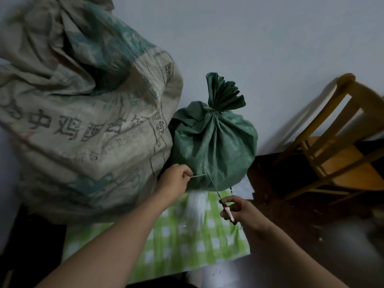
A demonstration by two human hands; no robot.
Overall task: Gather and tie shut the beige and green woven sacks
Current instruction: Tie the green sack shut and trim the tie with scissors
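Left hand (175,178) pinches a thin strip (197,176); right hand (242,209) grips scissors (216,189). Pleated green sack (214,146) touches crinkled beige sack (83,121) at the cloth's (162,242) far edge.

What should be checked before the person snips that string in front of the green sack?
1. Green sack tied: ok, cinched tight under its fanned top.
2. String taut: ok, the left hand pinches one end and it runs straight to the blades.
3. Scissors on the string: ok, the right hand grips the handles and the blade tips meet the string.
4. Fingers away from the blades: ok, there is a gap between them.
5. Blades clear of the sack's fabric: cannot tell, as they overlap it in this view.
6. Beige sack tied: cannot tell, because its top is blurred.
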